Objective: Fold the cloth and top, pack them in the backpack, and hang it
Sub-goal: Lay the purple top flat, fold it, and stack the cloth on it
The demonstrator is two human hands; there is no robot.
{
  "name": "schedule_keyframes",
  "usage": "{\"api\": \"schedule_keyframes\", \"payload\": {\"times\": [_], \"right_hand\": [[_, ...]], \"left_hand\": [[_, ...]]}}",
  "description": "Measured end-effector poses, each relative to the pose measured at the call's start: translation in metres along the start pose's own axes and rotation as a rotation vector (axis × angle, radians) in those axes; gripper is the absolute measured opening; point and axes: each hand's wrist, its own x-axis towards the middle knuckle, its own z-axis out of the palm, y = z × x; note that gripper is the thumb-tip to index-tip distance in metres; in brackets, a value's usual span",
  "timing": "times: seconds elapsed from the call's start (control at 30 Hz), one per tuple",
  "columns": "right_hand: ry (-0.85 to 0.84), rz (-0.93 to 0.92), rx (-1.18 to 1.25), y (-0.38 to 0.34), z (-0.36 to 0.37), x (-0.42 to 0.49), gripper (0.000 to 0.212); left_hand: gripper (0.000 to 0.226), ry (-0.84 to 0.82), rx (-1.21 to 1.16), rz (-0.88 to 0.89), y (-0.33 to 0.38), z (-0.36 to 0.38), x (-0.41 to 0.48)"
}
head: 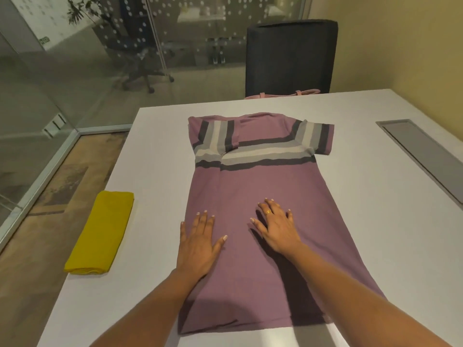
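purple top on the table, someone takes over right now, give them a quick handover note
Hands: left hand and right hand both open, flat on the purple top.
Top lies on the white table, left side and sleeve folded in, right sleeve out.
Folded yellow cloth lies by the table's left edge.
A pink bag, likely the backpack, peeks past the far edge.
Left to do: finish folding the top, pack both, hang.

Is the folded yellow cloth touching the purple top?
Apart. The head view shows a strip of bare white table between the yellow cloth and the purple top.
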Motion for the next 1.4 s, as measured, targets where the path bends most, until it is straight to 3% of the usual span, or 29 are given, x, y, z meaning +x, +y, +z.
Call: {"api": "schedule_keyframes", "payload": {"times": [0.1, 0.23, 0.53, 0.83, 1.03, 1.3, 1.4], "right_hand": [[0.057, 0.091, 0.055, 0.02, -0.027, 0.025, 0.056], [0.149, 0.195, 0.163, 0.05, -0.067, 0.064, 0.054], [0.244, 0.412, 0.366, 0.118, -0.132, 0.157, 0.041], [0.372, 0.616, 0.411, 0.176, -0.138, 0.236, 0.06], [0.317, 0.735, 0.347, 0.189, -0.131, 0.259, 0.06], [0.366, 0.822, 0.618, 0.189, -0.132, 0.269, 0.051], [0.467, 0.719, 0.712, 0.168, -0.137, 0.28, 0.047]], "left_hand": [[0.113, 0.008, -0.012, 0.073, 0.023, -0.019, 0.04], [0.068, -0.016, 0.001, 0.109, 0.055, -0.037, 0.103], [0.064, -0.071, -0.031, 0.203, 0.12, -0.051, 0.233], [0.065, -0.14, -0.079, 0.208, 0.145, -0.041, 0.332], [0.066, -0.205, -0.062, 0.183, 0.146, -0.024, 0.36], [0.047, -0.081, -0.07, 0.13, 0.153, -0.026, 0.377], [0.038, -0.1, -0.312, 0.016, 0.161, -0.045, 0.396]]}}
